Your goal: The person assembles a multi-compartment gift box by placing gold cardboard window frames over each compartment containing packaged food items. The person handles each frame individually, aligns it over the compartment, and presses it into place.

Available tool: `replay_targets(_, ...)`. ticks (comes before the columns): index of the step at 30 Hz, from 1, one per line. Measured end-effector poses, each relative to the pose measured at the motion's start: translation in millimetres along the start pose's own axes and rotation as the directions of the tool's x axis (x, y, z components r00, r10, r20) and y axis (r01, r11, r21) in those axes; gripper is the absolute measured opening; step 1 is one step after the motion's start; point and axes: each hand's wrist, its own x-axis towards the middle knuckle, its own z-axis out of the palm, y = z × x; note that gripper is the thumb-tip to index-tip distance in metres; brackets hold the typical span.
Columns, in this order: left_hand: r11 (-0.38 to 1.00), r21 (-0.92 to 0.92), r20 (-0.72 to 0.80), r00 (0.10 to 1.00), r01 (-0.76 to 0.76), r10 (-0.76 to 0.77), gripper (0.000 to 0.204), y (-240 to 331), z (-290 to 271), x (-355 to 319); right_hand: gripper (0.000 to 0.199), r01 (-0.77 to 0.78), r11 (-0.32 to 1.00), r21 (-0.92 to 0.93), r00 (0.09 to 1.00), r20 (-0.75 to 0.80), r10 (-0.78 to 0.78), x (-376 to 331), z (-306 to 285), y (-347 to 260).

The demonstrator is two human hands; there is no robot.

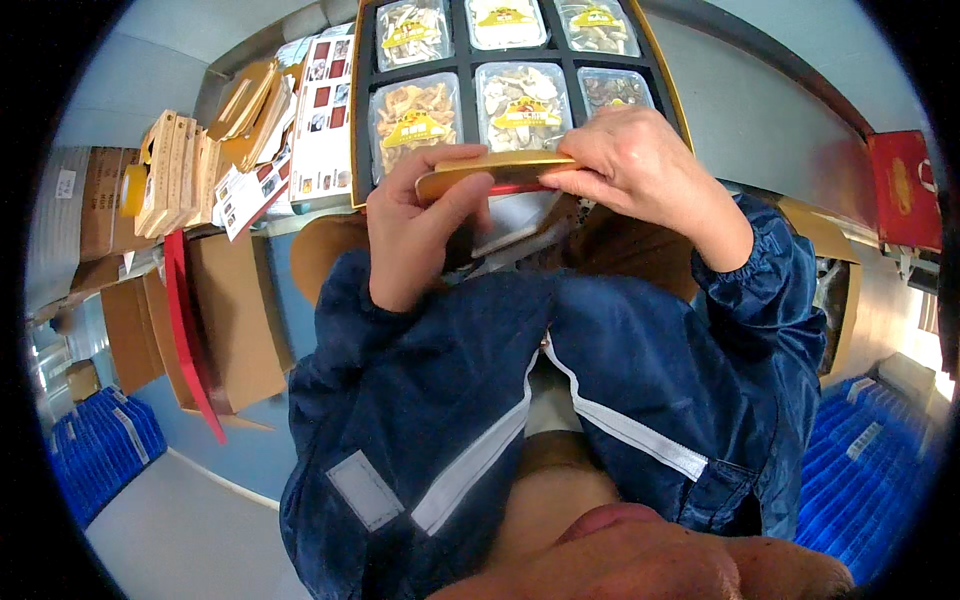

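Note:
A flat gold-coloured card or thin packet, seen nearly edge-on with some red beneath it, is held level in front of my body. My left hand grips its left end between thumb and fingers. At the other end, my right hand pinches it. Just beyond my hands lies an open gift box with a gold edge and a black divided insert. Clear tubs with yellow labels sit in its compartments, among them a tub of tan dried mushrooms and a tub of pale slices. My right hand partly covers the near-right tub.
Left of the box are printed sheets, stacked brown cardboard pieces and a yellow tape roll. An open carton with a red strip stands lower left. Blue stacks lie on the floor; a red box is far right.

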Motion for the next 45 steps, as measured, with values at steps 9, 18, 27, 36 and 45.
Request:
replay_targets(9,0.994,0.075,0.195,0.976,0.082,-0.096,0.031,4,3,19,0.033,0.102,0.985,0.140,0.971,-0.227,-0.068,6,12,-4)
replay_targets(18,0.967,0.231,0.303,0.937,0.104,-0.173,0.023,7,-42,27,0.046,-0.184,0.517,0.836,0.902,-0.066,0.427,-11,14,23)
replay_targets(27,0.925,0.359,0.403,0.915,-0.123,-0.034,0.032,12,-30,49,0.071,0.126,0.983,-0.137,0.953,-0.259,-0.158,25,25,-25)
replay_targets(36,0.940,-0.182,0.266,0.935,0.289,-0.236,0.035,-13,-14,16,0.031,-0.032,0.986,-0.164,0.881,-0.471,-0.050,16,36,-13)
replay_targets(45,0.915,-0.153,0.237,0.913,0.373,-0.332,0.027,-12,-11,18,0.050,0.080,0.982,-0.172,0.900,-0.410,-0.145,17,39,-16)
